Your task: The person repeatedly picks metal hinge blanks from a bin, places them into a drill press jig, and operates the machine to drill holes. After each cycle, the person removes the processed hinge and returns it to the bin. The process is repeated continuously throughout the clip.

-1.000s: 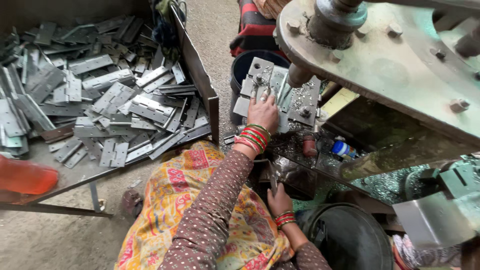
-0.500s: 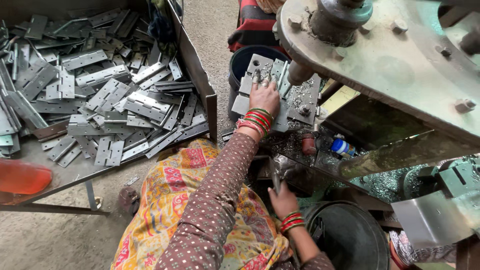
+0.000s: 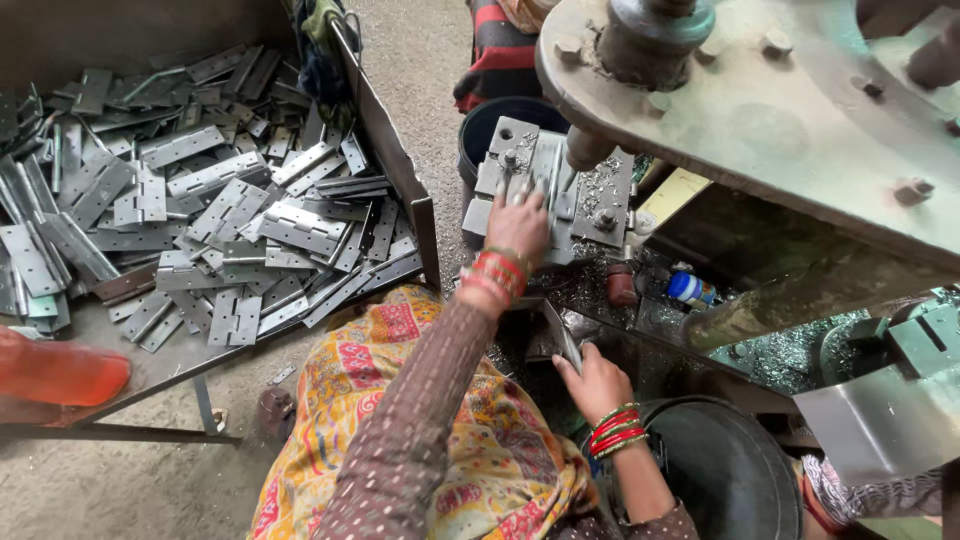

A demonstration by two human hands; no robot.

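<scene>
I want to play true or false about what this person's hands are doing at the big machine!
1. The left hand rests on the grey metal die block under the press. True.
2. The right hand holds a thin flat metal piece. True.
3. The tray of grey metal hinge plates is on the person's right. False: it is on the left.
4. Both wrists are bare. False: both wear red bangles.

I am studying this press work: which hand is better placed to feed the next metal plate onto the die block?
Probably the right hand: it already holds a metal plate just below the die block, while the left hand rests on it.
</scene>
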